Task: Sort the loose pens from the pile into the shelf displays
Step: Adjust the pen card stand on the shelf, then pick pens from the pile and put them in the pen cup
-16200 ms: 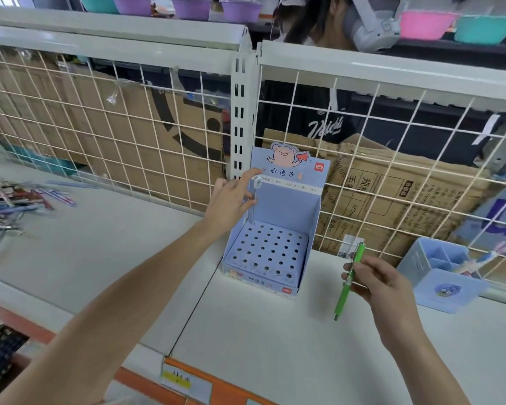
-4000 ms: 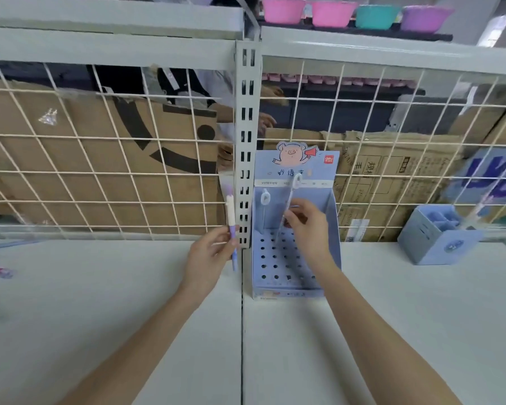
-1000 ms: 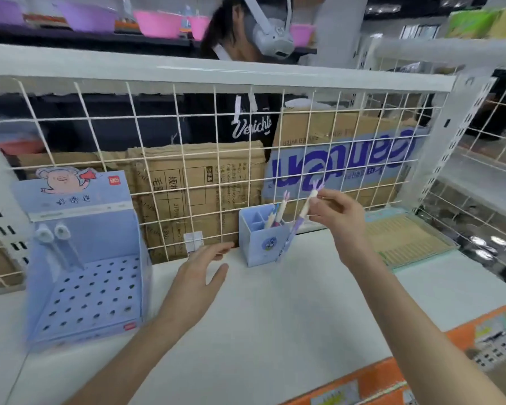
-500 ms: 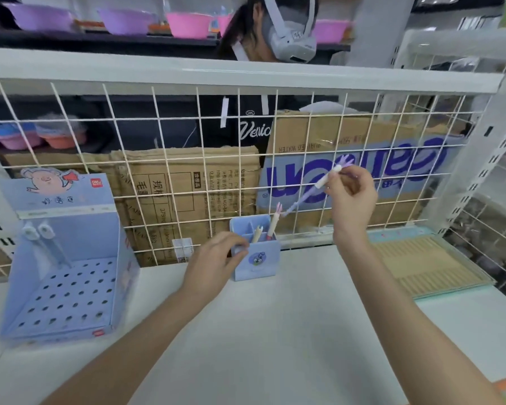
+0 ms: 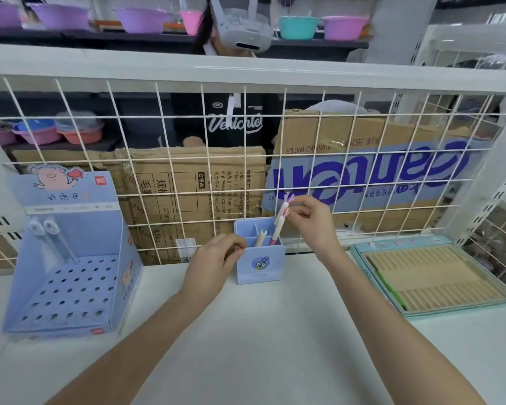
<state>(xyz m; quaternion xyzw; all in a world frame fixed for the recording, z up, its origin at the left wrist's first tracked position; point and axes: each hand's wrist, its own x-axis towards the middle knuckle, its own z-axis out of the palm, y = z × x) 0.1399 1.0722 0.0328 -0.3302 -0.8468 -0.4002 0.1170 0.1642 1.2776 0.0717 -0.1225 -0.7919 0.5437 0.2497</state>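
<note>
A small blue pen holder (image 5: 260,266) with inner compartments stands on the white shelf (image 5: 275,346) against the wire grid. My left hand (image 5: 214,264) grips its left wall. My right hand (image 5: 310,220) pinches the top of a white and lilac pen (image 5: 281,220), whose lower end is inside a rear compartment. Two other pens (image 5: 260,238) stand in the holder beside it. At the left, a blue perforated display box (image 5: 65,287) with a pig picture holds two capped pens (image 5: 53,238) standing at its back.
A teal tray (image 5: 433,276) with a ridged beige insert lies on the right. The white wire grid (image 5: 246,171) backs the shelf, with cardboard boxes behind it. A person in a black top wearing a headset stands beyond the grid.
My right hand has swung the lilac pen upright and lowered it into the holder. My left hand has closed its hold on the holder's left wall. The view has shifted a little right.
</note>
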